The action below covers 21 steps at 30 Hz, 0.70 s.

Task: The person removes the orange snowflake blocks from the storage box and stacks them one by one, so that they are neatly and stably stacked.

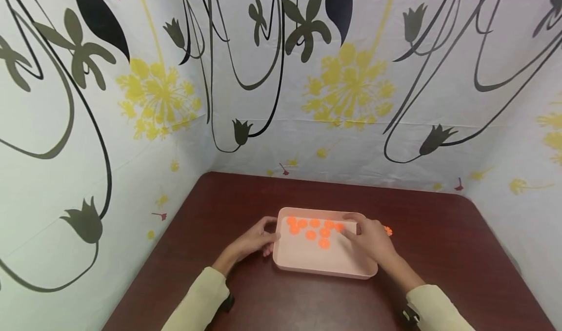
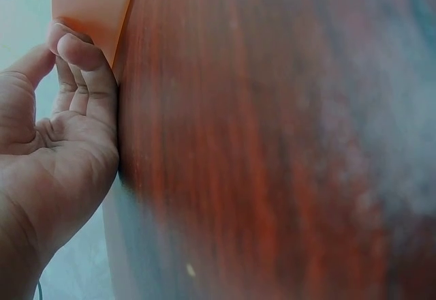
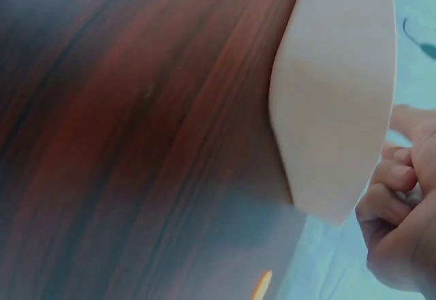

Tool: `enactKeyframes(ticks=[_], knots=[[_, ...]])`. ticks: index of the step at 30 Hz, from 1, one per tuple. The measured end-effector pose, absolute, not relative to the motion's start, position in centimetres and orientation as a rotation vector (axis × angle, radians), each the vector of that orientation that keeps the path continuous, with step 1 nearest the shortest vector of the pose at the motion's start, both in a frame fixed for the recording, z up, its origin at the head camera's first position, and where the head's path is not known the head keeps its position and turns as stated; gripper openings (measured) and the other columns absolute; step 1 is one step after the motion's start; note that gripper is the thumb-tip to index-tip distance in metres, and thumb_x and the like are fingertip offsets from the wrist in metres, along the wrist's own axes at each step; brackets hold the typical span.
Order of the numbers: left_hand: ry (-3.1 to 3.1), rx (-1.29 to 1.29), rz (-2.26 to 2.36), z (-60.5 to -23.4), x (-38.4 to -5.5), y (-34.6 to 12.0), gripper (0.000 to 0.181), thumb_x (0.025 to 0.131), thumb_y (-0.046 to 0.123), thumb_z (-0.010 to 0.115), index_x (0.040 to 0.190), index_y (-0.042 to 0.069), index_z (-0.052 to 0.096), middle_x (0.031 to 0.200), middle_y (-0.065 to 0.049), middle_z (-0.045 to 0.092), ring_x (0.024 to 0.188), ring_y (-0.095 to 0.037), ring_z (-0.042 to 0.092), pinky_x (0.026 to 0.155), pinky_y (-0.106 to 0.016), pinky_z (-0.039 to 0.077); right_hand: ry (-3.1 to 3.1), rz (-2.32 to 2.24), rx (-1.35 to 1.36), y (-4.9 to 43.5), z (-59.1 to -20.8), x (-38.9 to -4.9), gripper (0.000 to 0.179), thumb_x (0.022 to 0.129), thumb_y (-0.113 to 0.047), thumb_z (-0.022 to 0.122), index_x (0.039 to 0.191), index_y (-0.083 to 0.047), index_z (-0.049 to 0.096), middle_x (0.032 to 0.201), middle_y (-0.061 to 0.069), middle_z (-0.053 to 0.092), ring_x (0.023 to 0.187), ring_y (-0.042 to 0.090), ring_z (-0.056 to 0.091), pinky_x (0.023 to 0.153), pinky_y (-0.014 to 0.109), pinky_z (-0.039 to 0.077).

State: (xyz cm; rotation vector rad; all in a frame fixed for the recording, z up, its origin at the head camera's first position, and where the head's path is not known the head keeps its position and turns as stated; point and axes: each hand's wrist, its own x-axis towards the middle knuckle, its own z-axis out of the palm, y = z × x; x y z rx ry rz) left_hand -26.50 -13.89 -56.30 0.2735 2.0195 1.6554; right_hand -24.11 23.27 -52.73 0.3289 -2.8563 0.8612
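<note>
A shallow pale-pink tray sits on the table, with several flat orange scalloped discs lying mostly in its far half. My left hand grips the tray's left side, its thumb at the rim and fingers bent against the outer wall. In the left wrist view those fingers meet the tray wall. My right hand reaches over the tray's right rim, thumb and index finger apart beside the rightmost disc. Its other fingers bend outside the tray wall. Whether the thumb touches that disc is hard to tell.
Another orange scalloped piece lies on the dark red-brown table, just beyond the right hand. An orange edge shows low in the right wrist view. A white curtain with plant prints surrounds the table's back and sides.
</note>
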Motion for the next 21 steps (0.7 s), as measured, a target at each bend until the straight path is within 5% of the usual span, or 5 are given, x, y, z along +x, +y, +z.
enactKeyframes(ticks=[4, 9, 12, 16, 21], knots=[[2.006, 0.281, 1.658, -56.4, -26.7, -14.0, 0.065, 0.106, 0.025, 0.066, 0.158, 0.012, 0.030, 0.070, -0.004, 0.065, 0.058, -0.014, 0.059, 0.057, -0.027, 0.053, -2.836, 0.941, 0.329, 22.0, -53.1, -24.6, 0.044, 0.092, -0.021, 0.083, 0.134, -0.011, 0.070, 0.096, 0.008, 0.069, 0.055, 0.009, 0.047, 0.051, 0.025, 0.039], [1.994, 0.276, 1.652, -56.1, -26.7, -13.9, 0.066, 0.106, 0.026, 0.066, 0.159, 0.013, 0.029, 0.070, -0.004, 0.065, 0.059, -0.014, 0.059, 0.058, -0.026, 0.053, -2.798, 1.269, 0.196, 21.2, -54.0, -25.0, 0.045, 0.096, -0.019, 0.079, 0.137, -0.006, 0.067, 0.129, 0.021, 0.065, 0.058, 0.015, 0.052, 0.053, 0.028, 0.043], [1.988, 0.272, 1.646, -56.1, -26.7, -13.8, 0.067, 0.106, 0.026, 0.066, 0.159, 0.014, 0.028, 0.070, -0.003, 0.064, 0.060, -0.015, 0.059, 0.058, -0.026, 0.053, -2.776, 1.339, 0.077, 20.9, -54.3, -24.9, 0.046, 0.096, -0.018, 0.078, 0.138, -0.004, 0.064, 0.135, 0.022, 0.064, 0.083, 0.028, 0.066, 0.070, 0.039, 0.055], [1.984, 0.274, 1.651, -56.0, -26.6, -13.8, 0.066, 0.106, 0.025, 0.066, 0.159, 0.013, 0.028, 0.070, -0.003, 0.065, 0.059, -0.014, 0.059, 0.058, -0.026, 0.053, -2.745, 1.351, -0.002, 20.5, -54.7, -24.6, 0.047, 0.095, -0.011, 0.076, 0.138, 0.000, 0.059, 0.140, 0.022, 0.060, 0.121, 0.042, 0.063, 0.097, 0.056, 0.054], [1.982, 0.281, 1.656, -56.1, -26.7, -14.0, 0.066, 0.106, 0.024, 0.066, 0.159, 0.012, 0.029, 0.070, -0.004, 0.065, 0.059, -0.014, 0.059, 0.058, -0.026, 0.053, -2.720, 1.336, -0.047, 19.9, -55.1, -24.5, 0.046, 0.091, -0.001, 0.067, 0.136, 0.001, 0.058, 0.141, 0.020, 0.058, 0.123, 0.037, 0.060, 0.104, 0.053, 0.051]])
